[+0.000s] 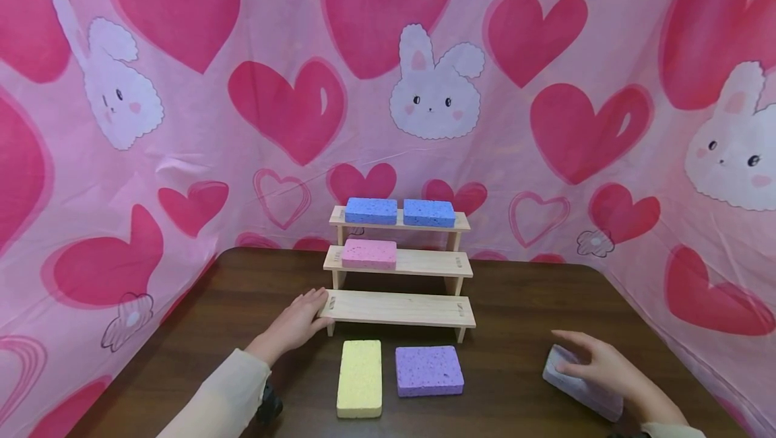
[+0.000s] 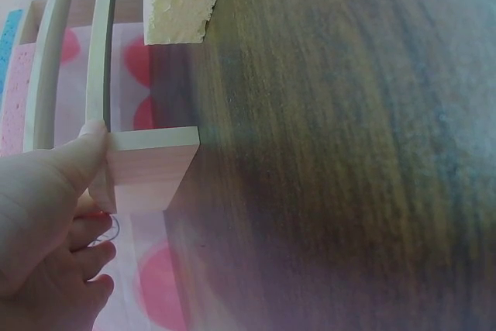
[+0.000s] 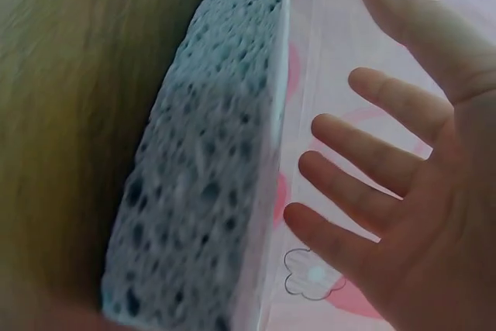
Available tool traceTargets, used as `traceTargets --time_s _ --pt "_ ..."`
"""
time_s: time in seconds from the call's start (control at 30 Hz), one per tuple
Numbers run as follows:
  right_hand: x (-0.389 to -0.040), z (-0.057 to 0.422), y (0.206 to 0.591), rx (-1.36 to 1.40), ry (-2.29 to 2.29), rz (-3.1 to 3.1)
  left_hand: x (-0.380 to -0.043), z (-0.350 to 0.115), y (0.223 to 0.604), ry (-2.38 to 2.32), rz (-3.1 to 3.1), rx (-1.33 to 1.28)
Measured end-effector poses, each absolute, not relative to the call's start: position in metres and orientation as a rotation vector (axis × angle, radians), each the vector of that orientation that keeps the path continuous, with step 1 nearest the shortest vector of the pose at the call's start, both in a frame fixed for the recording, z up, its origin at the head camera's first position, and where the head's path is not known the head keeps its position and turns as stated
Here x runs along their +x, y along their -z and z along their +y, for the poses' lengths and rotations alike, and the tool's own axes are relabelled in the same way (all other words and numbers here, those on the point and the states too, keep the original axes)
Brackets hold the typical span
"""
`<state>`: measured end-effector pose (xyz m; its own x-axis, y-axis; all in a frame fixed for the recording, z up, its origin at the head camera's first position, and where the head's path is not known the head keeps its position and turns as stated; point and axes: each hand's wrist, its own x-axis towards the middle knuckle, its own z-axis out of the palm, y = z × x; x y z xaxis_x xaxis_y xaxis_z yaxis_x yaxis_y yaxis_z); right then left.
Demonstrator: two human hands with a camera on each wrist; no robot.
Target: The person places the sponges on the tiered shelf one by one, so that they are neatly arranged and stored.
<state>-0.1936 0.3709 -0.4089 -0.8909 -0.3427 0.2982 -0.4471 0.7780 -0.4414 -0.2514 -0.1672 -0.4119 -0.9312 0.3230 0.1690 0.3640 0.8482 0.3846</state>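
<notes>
My left hand [image 1: 297, 320] grips the left end of the lowest step of a wooden three-step display stand [image 1: 397, 308]. In the left wrist view the thumb lies on the board's front edge, with the other fingers behind its end. Over a pale grey-blue sponge [image 1: 582, 384] at the right, my right hand [image 1: 606, 367] hovers with fingers spread. The right wrist view shows a gap between those fingers and the porous sponge [image 3: 194, 168]. A yellow sponge [image 1: 360, 379] and a purple sponge [image 1: 429, 371] lie flat in front of the stand.
Two blue sponges [image 1: 371, 211] sit on the top step, and a pink sponge [image 1: 369, 254] is at the left of the middle step. Behind the brown wooden table [image 1: 515, 330] hangs a pink cloth [image 1: 376, 135] with hearts and rabbits, also along both sides.
</notes>
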Motion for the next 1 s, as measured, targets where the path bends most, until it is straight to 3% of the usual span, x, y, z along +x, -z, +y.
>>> traceTargets --time_s 0.7,1.0 --pt "-0.185 0.389 0.422 0.754 -0.746 -2.904 -0.252 -0.167 0.412 0.648 -2.935 -0.542" --pt "-0.187 0.383 0.418 0.674 -0.748 -2.910 -0.251 -0.168 0.411 0.652 -2.946 -0.540"
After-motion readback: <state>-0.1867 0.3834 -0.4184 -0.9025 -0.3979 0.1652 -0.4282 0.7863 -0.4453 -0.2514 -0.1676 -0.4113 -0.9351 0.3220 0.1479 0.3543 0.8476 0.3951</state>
